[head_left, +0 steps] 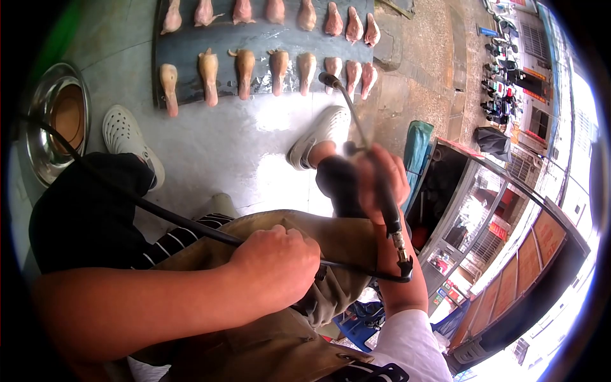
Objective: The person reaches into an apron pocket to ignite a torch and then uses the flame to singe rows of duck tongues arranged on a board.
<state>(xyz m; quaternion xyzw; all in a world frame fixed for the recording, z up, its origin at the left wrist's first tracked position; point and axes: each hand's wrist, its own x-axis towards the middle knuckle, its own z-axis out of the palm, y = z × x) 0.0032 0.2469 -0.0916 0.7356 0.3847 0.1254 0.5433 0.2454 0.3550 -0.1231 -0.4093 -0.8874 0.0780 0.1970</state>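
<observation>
My right hand (382,181), blurred by motion, is closed around the dark handle of a gas torch (385,194). The torch's thin metal neck reaches up to a small round nozzle beside the drumsticks; I see no flame. From the brass fitting at the handle's lower end, a black hose (172,219) bends back through my left hand (277,264), which is closed in a fist on it above my lap. Two rows of raw drumsticks (244,73) lie on a dark slab (267,39). Those in the near row look browner toward the left and pinker toward the right.
A shiny metal basin (48,162) with something round and brown in it stands at the left. My shoes (130,137) rest on the grey floor. At the right are a glass-sided cabinet (468,216), a rolled teal cloth (417,143) and a street with parked motorbikes (503,83).
</observation>
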